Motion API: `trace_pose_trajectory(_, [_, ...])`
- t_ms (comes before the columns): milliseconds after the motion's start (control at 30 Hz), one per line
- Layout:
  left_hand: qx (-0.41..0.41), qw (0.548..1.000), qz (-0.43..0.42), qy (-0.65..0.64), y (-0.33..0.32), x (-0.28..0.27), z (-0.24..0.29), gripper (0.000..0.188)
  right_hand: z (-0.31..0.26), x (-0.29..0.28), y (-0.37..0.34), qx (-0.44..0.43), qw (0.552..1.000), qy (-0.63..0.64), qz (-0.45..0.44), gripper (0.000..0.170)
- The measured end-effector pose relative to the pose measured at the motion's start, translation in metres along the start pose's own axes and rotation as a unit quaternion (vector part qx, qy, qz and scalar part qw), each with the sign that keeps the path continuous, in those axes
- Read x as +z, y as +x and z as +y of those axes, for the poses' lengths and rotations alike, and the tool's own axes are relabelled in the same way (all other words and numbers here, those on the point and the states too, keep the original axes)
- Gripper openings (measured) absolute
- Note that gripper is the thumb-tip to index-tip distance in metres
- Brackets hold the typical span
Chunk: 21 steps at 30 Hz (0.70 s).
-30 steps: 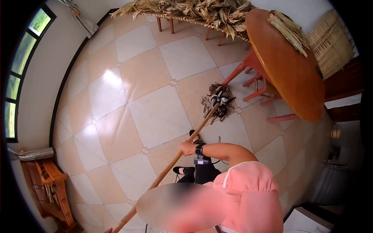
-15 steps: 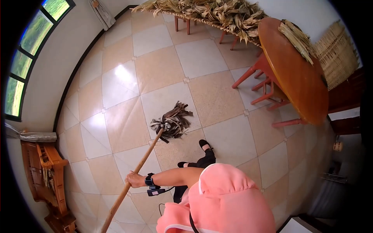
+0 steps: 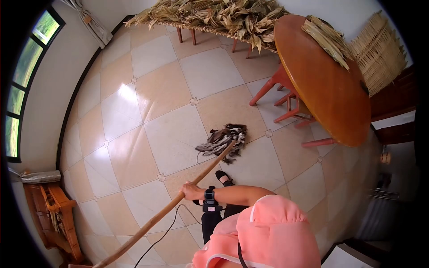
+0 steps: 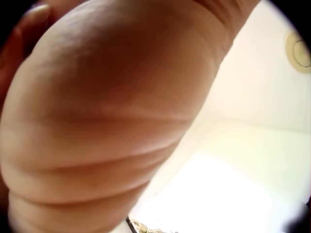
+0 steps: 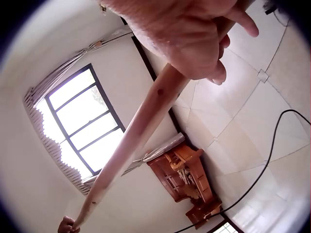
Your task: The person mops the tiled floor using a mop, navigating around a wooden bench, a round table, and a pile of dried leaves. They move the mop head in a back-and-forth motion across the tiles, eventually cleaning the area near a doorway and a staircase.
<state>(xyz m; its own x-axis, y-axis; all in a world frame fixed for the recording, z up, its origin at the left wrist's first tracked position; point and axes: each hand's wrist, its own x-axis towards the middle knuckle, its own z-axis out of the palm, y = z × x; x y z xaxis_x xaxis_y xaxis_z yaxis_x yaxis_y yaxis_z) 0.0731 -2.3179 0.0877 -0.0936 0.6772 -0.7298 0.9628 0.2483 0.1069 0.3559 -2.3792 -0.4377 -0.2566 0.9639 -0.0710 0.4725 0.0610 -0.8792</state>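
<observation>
A mop with a long wooden handle [image 3: 147, 219] slants across the head view. Its head of brown, grey and white cloth strips [image 3: 228, 136] lies on the tiles, strips spread to the left. My right hand [image 3: 192, 191] grips the handle partway along, in front of my legs. In the right wrist view its fingers wrap round the wood. At the handle's upper end, my left hand [image 5: 67, 224] holds the tip, small and far in that view. The left wrist view is mostly filled by the left palm and wrist [image 4: 102, 116]; the handle is hidden there.
A round wooden table [image 3: 321, 80] with red legs stands at right, a stool beneath it. Dried husks [image 3: 214, 18] cover a long rack at the back. A carved wooden chair [image 3: 53, 214] sits at left below the window. A black cable [image 3: 165, 234] hangs near my legs.
The mop head swept left from beside the table leg, then came back partway right. My right hand moved left and back with the handle. The head view turned too.
</observation>
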Motion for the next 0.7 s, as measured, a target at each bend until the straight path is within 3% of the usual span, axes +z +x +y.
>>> trace_pose_trajectory(100, [-0.01,0.997,-0.068,0.019,0.038,0.068,0.024,0.018,0.065,-0.051,-0.043,0.058,0.996,-0.07,-0.022,0.012])
trace_pose_trajectory(167, [-0.005,0.992,-0.105,-0.067,0.059,0.117,0.009,0.018,0.101,-0.079,-0.066,0.099,0.986,-0.119,-0.059,0.016])
trace_pose_trajectory(233, [0.017,0.99,-0.111,-0.085,0.064,0.158,0.002,0.018,0.103,-0.116,-0.086,0.177,0.973,-0.141,-0.042,0.018])
trace_pose_trajectory(300, [0.03,0.986,-0.127,-0.107,0.084,0.206,-0.034,0.02,0.118,-0.146,-0.097,0.185,0.962,-0.194,-0.048,0.016])
trace_pose_trajectory(367, [0.076,0.982,-0.136,-0.105,0.076,0.224,0.025,0.022,0.13,-0.185,-0.103,0.193,0.954,-0.229,-0.033,0.013])
trace_pose_trajectory(433, [0.09,0.977,-0.135,-0.136,0.085,0.257,0.037,0.027,0.152,-0.219,-0.108,0.194,0.943,-0.27,-0.03,0.01])
trace_pose_trajectory(500, [0.139,0.969,-0.142,-0.144,0.083,0.269,0.083,0.031,0.171,-0.25,-0.111,0.218,0.933,-0.283,-0.044,0.012])
trace_pose_trajectory(567, [0.158,0.971,-0.159,-0.081,0.089,0.283,0.091,0.03,0.214,-0.253,-0.121,0.207,0.943,-0.261,-0.009,0.015])
trace_pose_trajectory(667, [0.266,0.951,-0.105,-0.118,0.073,0.29,0.108,0.028,0.231,-0.227,-0.131,0.264,0.935,-0.234,0.023,0.014])
trace_pose_trajectory(700, [0.244,0.959,-0.105,-0.095,0.066,0.284,0.105,0.028,0.234,-0.212,-0.13,0.243,0.926,-0.29,-0.022,0.012])
